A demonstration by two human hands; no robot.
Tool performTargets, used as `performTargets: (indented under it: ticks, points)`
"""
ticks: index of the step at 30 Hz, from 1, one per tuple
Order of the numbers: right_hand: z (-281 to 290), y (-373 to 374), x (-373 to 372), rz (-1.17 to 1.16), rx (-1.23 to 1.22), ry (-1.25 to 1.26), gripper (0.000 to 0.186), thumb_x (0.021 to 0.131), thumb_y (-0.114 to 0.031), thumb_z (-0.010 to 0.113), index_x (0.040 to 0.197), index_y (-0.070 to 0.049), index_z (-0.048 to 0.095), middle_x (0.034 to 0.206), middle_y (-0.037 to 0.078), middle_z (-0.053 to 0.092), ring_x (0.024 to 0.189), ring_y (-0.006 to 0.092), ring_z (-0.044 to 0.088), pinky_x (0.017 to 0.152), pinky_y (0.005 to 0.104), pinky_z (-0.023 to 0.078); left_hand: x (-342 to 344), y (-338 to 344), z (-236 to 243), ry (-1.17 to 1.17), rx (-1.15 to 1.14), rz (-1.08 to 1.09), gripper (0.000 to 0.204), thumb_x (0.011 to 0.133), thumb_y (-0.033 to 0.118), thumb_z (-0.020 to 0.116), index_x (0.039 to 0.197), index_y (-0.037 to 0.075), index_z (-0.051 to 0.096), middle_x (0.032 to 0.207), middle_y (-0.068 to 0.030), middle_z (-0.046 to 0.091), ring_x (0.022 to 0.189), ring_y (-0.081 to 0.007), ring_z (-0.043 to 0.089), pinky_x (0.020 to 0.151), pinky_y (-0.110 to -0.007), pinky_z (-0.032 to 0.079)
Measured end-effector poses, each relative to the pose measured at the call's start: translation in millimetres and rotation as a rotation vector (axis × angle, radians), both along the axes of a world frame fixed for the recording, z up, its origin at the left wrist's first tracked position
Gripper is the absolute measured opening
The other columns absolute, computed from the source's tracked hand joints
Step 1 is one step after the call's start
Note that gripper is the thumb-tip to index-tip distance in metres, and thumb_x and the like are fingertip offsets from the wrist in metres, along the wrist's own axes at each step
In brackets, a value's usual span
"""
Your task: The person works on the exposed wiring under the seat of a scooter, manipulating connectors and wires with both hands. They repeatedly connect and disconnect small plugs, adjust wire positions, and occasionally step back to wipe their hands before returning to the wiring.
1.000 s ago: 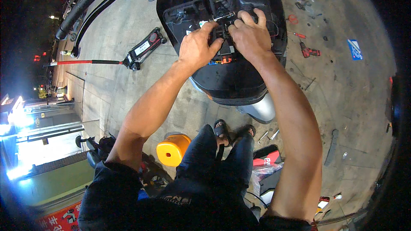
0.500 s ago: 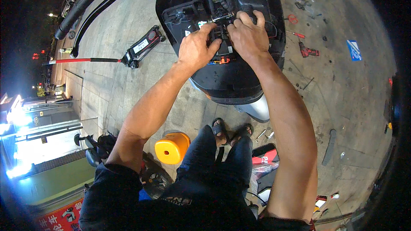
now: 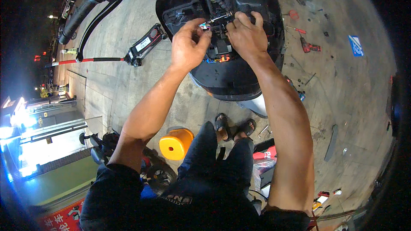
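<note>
In front of me is the opened black body of a scooter [image 3: 224, 81], with wires, black connectors and metal parts showing inside. My left hand [image 3: 188, 47] is at the left side of the cavity, thumb and fingertips closed about a small white part [image 3: 204, 26]. My right hand [image 3: 248, 36] sits on the right of it with curled fingers; their tips are hidden among black parts. Between the hands lies a square black box [image 3: 222, 47], with an orange and blue connector [image 3: 220, 59] just below it. A bare metal rod [image 3: 221, 18] crosses above the hands.
A red and black floor jack [image 3: 143, 45] stands at the left, its long handle reaching outward. To the right on the pavement lie a red drill [image 3: 309, 45], a screwdriver [image 3: 297, 30] and a blue-white packet [image 3: 355, 45]. A yellow stool [image 3: 176, 143] stands near my legs.
My left hand has moved left and a little down from the middle of the cavity to the white part, uncovering the black box. My right hand has stayed nearly in place.
</note>
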State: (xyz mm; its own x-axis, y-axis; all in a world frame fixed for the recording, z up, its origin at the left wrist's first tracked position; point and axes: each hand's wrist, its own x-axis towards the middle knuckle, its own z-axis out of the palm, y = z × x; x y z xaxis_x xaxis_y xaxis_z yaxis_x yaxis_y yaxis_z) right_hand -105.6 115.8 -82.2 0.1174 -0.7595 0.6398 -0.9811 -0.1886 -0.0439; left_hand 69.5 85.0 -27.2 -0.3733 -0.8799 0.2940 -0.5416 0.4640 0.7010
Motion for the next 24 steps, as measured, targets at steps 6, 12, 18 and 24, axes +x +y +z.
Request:
performTargets:
  ticks: [6,12,18,24]
  points:
    - [0.1,-1.2,0.6,-0.021,0.063,0.013,0.013,0.079,-0.016,0.057,0.083,-0.012,0.069,0.084,0.0,0.067,0.108,0.0152,0.052,0.094,0.0479,0.035,1.4,12.6,2.3,0.117,0.214,0.015,0.023,0.079,0.01,0.066,0.1,0.0,0.064,0.077,-0.0059,0.061,0.063,-0.0122,0.055,0.06,-0.026,0.046]
    - [-3.4,-0.9,1.3,-0.031,0.096,-0.087,0.019,0.072,-0.017,0.065,0.091,-0.013,0.066,0.086,0.0,0.065,0.107,0.0168,0.051,0.095,0.0465,0.033,-15.0,-42.5,26.5,0.062,0.09,-0.1,0.028,0.079,0.013,0.066,0.104,0.001,0.063,0.085,-0.0125,0.066,0.07,-0.0181,0.062,0.065,-0.03,0.049]
    - [-4.2,-3.1,5.1,-0.088,0.122,-0.097,0.026,0.07,-0.011,0.062,0.095,-0.01,0.06,0.09,0.004,0.065,0.105,0.0179,0.052,0.094,0.0503,0.034,-26.8,-60.4,44.6,-0.173,-0.238,-0.475,0.028,0.081,0.01,0.06,0.108,0.0,0.06,0.095,-0.0175,0.066,0.083,-0.0328,0.064,0.074,-0.038,0.052]
    - [-9.3,-3.3,5.7,-0.14,0.053,-0.037,0.008,0.082,-0.017,0.055,0.087,-0.012,0.058,0.091,0.006,0.065,0.092,0.0226,0.06,0.09,0.0502,0.043,-55.9,-77.4,54.2,-0.434,-0.053,-0.651,0.023,0.084,0.013,0.054,0.103,0.004,0.062,0.095,-0.0194,0.066,0.089,-0.0368,0.063,0.079,-0.042,0.05]
